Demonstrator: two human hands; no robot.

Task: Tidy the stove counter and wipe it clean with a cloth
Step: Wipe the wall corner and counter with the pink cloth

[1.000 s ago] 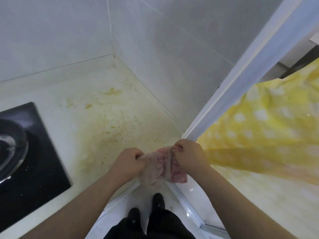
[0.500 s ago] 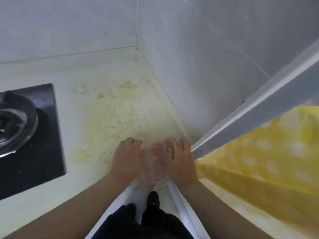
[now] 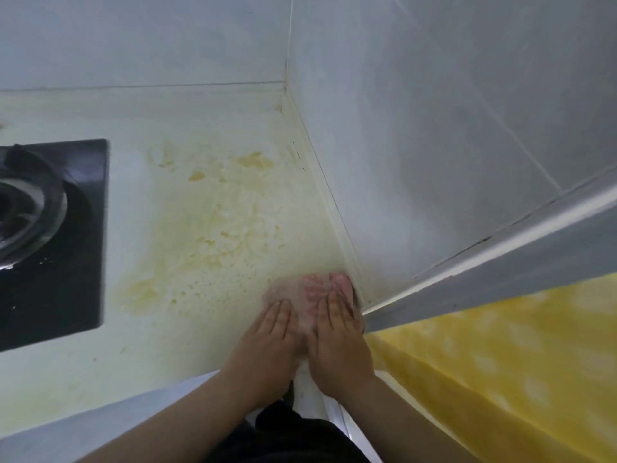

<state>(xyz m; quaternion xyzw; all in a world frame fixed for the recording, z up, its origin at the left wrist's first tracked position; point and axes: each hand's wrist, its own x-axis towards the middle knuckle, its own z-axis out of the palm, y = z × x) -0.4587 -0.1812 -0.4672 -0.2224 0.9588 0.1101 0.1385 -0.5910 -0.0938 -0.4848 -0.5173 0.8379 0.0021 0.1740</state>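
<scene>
A pink and white cloth (image 3: 309, 289) lies flat on the pale counter (image 3: 200, 128) near its front right corner, right against the side wall. My left hand (image 3: 270, 339) and my right hand (image 3: 337, 342) press down on it side by side with straight fingers. The cloth's near half is hidden under both hands. Yellow greasy stains (image 3: 207, 235) spread over the counter between the cloth and the black stove (image 3: 66, 262).
The stove's burner ring (image 3: 23, 215) sits at the left edge. Grey tiled walls (image 3: 434, 128) meet at the back corner. A white door frame (image 3: 500, 269) and a yellow spotted curtain (image 3: 500, 362) are on the right. The counter's front edge (image 3: 100, 419) runs below.
My hands held the bunched cloth in the air at the counter's edge. They have moved forward, laid it on the counter and flattened out on top of it.
</scene>
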